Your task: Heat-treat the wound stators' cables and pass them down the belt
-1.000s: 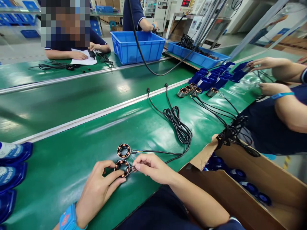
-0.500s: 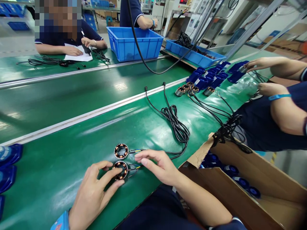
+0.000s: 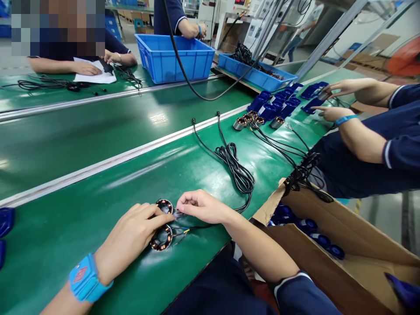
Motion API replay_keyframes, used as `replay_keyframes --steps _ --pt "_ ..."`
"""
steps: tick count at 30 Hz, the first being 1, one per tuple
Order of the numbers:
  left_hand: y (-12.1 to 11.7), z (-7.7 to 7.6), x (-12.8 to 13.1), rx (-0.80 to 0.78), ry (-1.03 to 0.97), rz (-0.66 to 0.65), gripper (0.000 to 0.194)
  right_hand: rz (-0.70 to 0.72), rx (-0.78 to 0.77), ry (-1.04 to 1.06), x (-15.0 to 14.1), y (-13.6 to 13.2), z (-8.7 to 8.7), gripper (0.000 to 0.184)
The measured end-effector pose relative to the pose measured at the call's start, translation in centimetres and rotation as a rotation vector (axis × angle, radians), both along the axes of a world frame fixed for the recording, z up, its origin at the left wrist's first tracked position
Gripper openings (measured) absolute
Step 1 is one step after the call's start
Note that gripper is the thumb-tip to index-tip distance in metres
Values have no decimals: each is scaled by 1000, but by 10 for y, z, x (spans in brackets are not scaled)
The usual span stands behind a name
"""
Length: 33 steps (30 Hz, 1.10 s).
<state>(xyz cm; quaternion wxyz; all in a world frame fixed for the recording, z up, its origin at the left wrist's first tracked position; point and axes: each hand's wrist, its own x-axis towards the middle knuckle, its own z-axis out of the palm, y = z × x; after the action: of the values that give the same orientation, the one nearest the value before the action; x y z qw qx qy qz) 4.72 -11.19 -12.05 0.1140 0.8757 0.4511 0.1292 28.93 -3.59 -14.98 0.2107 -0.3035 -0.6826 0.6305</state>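
Note:
Two copper-wound ring coils lie on the green bench in front of me. The far coil (image 3: 164, 204) is partly under the fingers of my left hand (image 3: 131, 236), which lies over it and wears a blue wristband. The near coil (image 3: 161, 239) lies just below that hand, with thin leads trailing right. My right hand (image 3: 200, 205) pinches the wires at the far coil's right side, fingers closed. A black cable (image 3: 234, 168) runs from the coils to a loose bundle.
An open cardboard box (image 3: 328, 262) with blue parts stands at my right. A co-worker's arms (image 3: 357, 131) work over blue parts and small motors (image 3: 259, 120) further along. Blue bins (image 3: 175, 59) and two more people are across the conveyor. Blue parts sit at the left edge (image 3: 5, 221).
My left hand moved up from the near coil onto the far coil. My right hand shifted left and pinched the far coil's wires. The view tilted slightly.

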Motion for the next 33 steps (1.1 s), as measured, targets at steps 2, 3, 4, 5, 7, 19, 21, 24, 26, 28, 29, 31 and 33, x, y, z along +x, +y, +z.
replay_keyframes --steps 2,3,4,5,7,19,21,24,26,28,29,31,33 --pt "-1 1 1 -22 14 -3 41 7 -87 56 -2 0 -7 31" --pt "-2 1 2 -28 28 4 43 -6 -113 81 -4 0 -10 34" --pt "-2 1 4 -29 43 17 43 -23 -130 101 -6 0 -13 37" --pt "-3 0 6 -29 60 36 42 -41 -138 112 -8 0 -16 38" --pt "-5 0 10 -24 68 88 37 -62 -131 103 -11 0 -17 38" --pt "-20 10 -26 -61 168 -43 21 -54 737 -226 52 -41 6 35" --pt "-20 6 -23 -47 177 -69 20 -78 798 -272 52 -40 -3 14" --pt "-21 4 -16 -35 191 -33 22 -167 872 -290 47 -30 -13 13" --pt "-22 4 -13 -33 196 18 25 -214 930 -306 45 -24 -14 14" --pt "-24 4 -14 -28 195 62 28 -236 956 -314 44 -20 -14 14" --pt "-25 3 -15 -23 194 76 29 -234 949 -312 45 -19 -14 13" --pt "-25 1 -18 -14 194 80 30 -222 903 -283 46 -19 -11 13" --pt "-24 -1 -22 -7 198 60 30 -217 837 -234 50 -20 -6 16"
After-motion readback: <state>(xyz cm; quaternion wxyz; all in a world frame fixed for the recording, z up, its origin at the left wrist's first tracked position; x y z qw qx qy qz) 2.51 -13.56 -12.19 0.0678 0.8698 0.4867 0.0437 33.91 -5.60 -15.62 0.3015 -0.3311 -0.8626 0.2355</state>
